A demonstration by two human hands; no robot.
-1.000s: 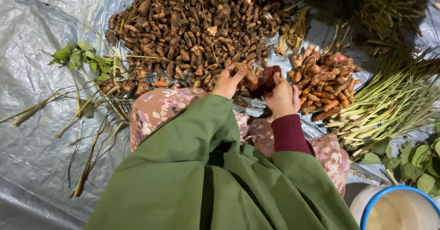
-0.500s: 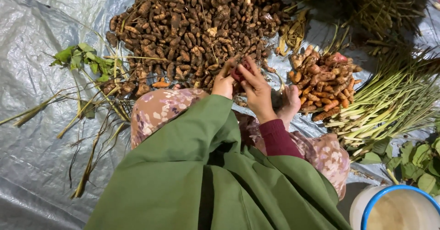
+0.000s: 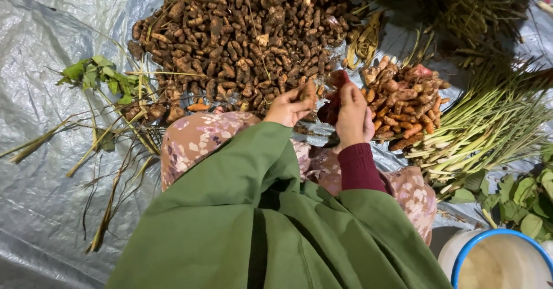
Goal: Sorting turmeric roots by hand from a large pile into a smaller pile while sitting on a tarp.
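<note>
My left hand (image 3: 286, 108) grips a small brown root piece (image 3: 309, 91) just in front of a big heap of brown roots (image 3: 242, 35). Close beside it, my right hand (image 3: 352, 116) is closed around a dark red tool or handle (image 3: 333, 96); I cannot tell what it is. Both hands are held above my lap, over flowered fabric (image 3: 199, 139) and green cloth (image 3: 253, 220). To the right of my hands lies a smaller pile of orange-brown roots (image 3: 406, 102).
A grey plastic sheet (image 3: 46, 168) covers the ground. Leafy stalks (image 3: 101, 82) lie at the left, a bundle of pale green stems (image 3: 489, 128) at the right, green leaves (image 3: 527, 194) beyond it. A blue-rimmed white bowl (image 3: 498, 260) stands at bottom right.
My right hand reached over to the left hand at the heap's edge, then drew back; both hands now sit raised together, the left with a root piece.
</note>
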